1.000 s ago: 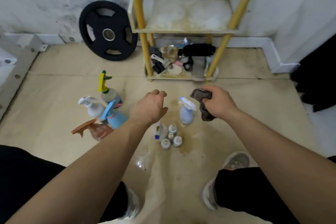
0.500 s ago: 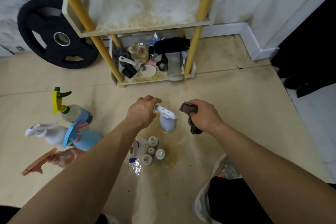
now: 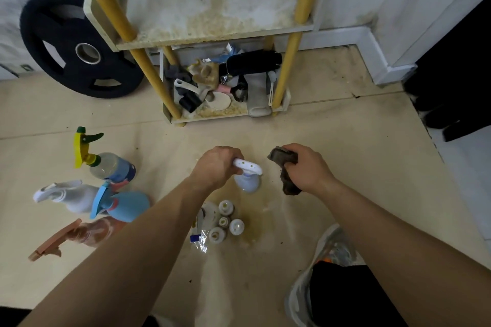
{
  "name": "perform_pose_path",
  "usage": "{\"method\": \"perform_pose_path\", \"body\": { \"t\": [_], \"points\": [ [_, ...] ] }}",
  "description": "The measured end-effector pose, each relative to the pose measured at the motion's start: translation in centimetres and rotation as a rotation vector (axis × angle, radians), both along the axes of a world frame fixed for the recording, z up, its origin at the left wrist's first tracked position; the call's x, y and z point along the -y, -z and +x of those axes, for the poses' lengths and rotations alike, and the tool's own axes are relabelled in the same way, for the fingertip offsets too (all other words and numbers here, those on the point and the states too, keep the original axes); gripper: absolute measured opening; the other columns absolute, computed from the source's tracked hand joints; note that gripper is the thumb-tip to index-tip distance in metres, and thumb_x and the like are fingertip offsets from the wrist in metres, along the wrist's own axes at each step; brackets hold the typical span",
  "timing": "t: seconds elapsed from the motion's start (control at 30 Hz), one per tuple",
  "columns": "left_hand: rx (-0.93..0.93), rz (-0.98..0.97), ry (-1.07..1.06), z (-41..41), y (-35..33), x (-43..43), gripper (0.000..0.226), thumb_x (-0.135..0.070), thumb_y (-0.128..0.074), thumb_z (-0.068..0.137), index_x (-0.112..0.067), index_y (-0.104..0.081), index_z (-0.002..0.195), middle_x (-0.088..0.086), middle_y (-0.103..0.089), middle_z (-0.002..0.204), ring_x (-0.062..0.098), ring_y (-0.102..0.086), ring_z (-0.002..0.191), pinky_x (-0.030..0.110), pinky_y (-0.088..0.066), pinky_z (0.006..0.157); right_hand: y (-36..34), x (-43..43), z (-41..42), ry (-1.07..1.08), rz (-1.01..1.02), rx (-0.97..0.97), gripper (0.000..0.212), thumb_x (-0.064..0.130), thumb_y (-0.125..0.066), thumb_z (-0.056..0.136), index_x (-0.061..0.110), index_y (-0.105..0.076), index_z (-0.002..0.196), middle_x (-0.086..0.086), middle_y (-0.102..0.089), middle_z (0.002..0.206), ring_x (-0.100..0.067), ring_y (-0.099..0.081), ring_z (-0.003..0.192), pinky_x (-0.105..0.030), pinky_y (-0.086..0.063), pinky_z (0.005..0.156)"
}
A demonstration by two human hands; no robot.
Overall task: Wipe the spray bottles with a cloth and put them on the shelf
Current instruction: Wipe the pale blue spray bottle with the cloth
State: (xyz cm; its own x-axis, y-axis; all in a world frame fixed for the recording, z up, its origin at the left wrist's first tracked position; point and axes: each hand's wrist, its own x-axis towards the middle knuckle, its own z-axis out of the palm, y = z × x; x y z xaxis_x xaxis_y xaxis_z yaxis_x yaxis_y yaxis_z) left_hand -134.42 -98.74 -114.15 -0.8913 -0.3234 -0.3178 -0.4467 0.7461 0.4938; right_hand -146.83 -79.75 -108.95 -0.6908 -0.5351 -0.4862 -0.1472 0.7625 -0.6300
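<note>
A small pale blue spray bottle with a white trigger head stands on the floor in the middle. My left hand grips its white head from the left. My right hand holds a dark brown cloth just right of the bottle, apart from it. Several more spray bottles stand at the left: a yellow-headed clear one, a white one, a blue one and an orange-headed one. The yellow-posted shelf stands beyond, its stained middle board bare.
Small white bottles and a plastic wrapper lie just near of the blue bottle. The shelf's bottom tray is full of clutter. A black weight plate leans on the wall at left. My shoe is at lower right.
My left hand reached right and took hold of the small blue bottle's white head. The view moved closer to the shelf. My right hand kept holding the cloth.
</note>
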Motion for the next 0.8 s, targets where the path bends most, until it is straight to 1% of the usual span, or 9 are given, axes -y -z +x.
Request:
{"method": "perform_pose_path", "body": {
  "t": [0.1, 0.23, 0.3, 0.37, 0.47, 0.57, 0.63, 0.73, 0.8],
  "points": [
    [-0.032, 0.048, -0.085, 0.6, -1.1, -0.4, 0.019, -0.027, -0.076, 0.087, -0.021, -0.071, 0.105, -0.001, -0.068, 0.096, 0.021, -0.06, 0.089, 0.032, -0.044, 0.072, -1.7, 0.5, 0.4, 0.01, -0.064, -0.011, 0.043, 0.006, -0.05, 0.096, 0.026, -0.06, 0.133, -0.004, -0.068, 0.118, -0.017, -0.063, 0.095, -0.024, -0.045, 0.072],
    [-0.095, 0.12, -0.204, 1.4, -4.8, -0.3, 0.016, -0.027, -0.078, 0.085, -0.021, -0.07, 0.098, -0.002, -0.066, 0.088, 0.019, -0.057, 0.082, 0.031, -0.043, 0.067, -5.7, 2.1, 2.4, -0.085, -0.191, -0.14, 0.058, 0.014, -0.06, 0.096, 0.03, -0.042, 0.149, -0.004, -0.062, 0.136, -0.023, -0.06, 0.119, -0.029, -0.046, 0.092],
    [-0.143, 0.171, -0.257, 1.8, -7.4, -0.2, 0.015, -0.027, -0.08, 0.084, -0.024, -0.068, 0.092, -0.001, -0.067, 0.088, 0.018, -0.058, 0.082, 0.031, -0.044, 0.068, -8.2, 3.1, 4.0, -0.171, -0.269, -0.215, 0.066, 0.015, -0.061, 0.097, 0.031, -0.033, 0.154, -0.005, -0.063, 0.137, -0.024, -0.059, 0.122, -0.034, -0.049, 0.098],
    [-0.219, 0.245, -0.296, 2.3, -10.4, -0.3, 0.015, -0.024, -0.081, 0.084, -0.024, -0.067, 0.09, -0.002, -0.071, 0.088, 0.01, -0.061, 0.079, 0.028, -0.045, 0.069, -10.3, 3.9, 5.5, -0.273, -0.316, -0.307, 0.064, 0.015, -0.059, 0.098, 0.031, -0.034, 0.154, -0.004, -0.062, 0.136, -0.023, -0.058, 0.121, -0.038, -0.05, 0.099],
    [-0.385, 0.429, -0.331, 3.3, -15.4, -0.4, 0.015, -0.006, -0.079, 0.084, -0.015, -0.072, 0.093, -0.007, -0.074, 0.084, -0.007, -0.064, 0.072, 0.018, -0.048, 0.072, -13.0, 4.3, 7.0, -0.429, -0.325, -0.558, 0.051, 0.018, -0.054, 0.1, 0.025, -0.046, 0.149, 0.001, -0.057, 0.141, -0.022, -0.049, 0.129, -0.043, -0.047, 0.102],
    [-0.495, 0.517, -0.36, 4.9, -19.5, -0.3, 0.018, 0.0, -0.079, 0.083, -0.003, -0.075, 0.1, -0.001, -0.076, 0.087, 0.002, -0.069, 0.078, 0.018, -0.053, 0.075, -15.3, 4.2, 7.5, -0.519, -0.344, -0.745, 0.045, 0.019, -0.054, 0.1, 0.022, -0.053, 0.145, -0.003, -0.054, 0.139, -0.026, -0.048, 0.128, -0.043, -0.05, 0.098],
    [-0.554, 0.502, -0.391, 6.1, -21.9, -0.2, 0.015, -0.006, -0.08, 0.084, 0.002, -0.074, 0.095, 0.002, -0.074, 0.081, 0.005, -0.065, 0.07, 0.019, -0.051, 0.069, -16.9, 4.2, 7.4, -0.521, -0.393, -0.793, 0.045, 0.017, -0.056, 0.098, 0.019, -0.055, 0.143, -0.006, -0.055, 0.137, -0.03, -0.053, 0.122, -0.042, -0.051, 0.094],
    [-0.636, 0.506, -0.462, 8.1, -25.2, 0.1, 0.022, -0.014, -0.081, 0.086, 0.002, -0.072, 0.097, 0.009, -0.073, 0.079, 0.01, -0.063, 0.068, 0.024, -0.051, 0.068, -19.0, 4.1, 6.5, -0.41, -0.476, -0.673, 0.042, 0.015, -0.054, 0.099, 0.016, -0.055, 0.142, -0.007, -0.058, 0.133, -0.028, -0.057, 0.118, -0.034, -0.047, 0.095],
    [-0.665, 0.535, -0.492, 9.4, -27.0, 0.5, 0.029, -0.027, -0.082, 0.084, -0.004, -0.073, 0.099, 0.018, -0.074, 0.087, 0.023, -0.068, 0.077, 0.042, -0.056, 0.076, -20.3, 4.0, 6.4, -0.318, -0.515, -0.578, 0.039, 0.015, -0.054, 0.101, 0.015, -0.057, 0.14, -0.005, -0.062, 0.129, -0.024, -0.059, 0.117, -0.027, -0.043, 0.093]
  ]
}}
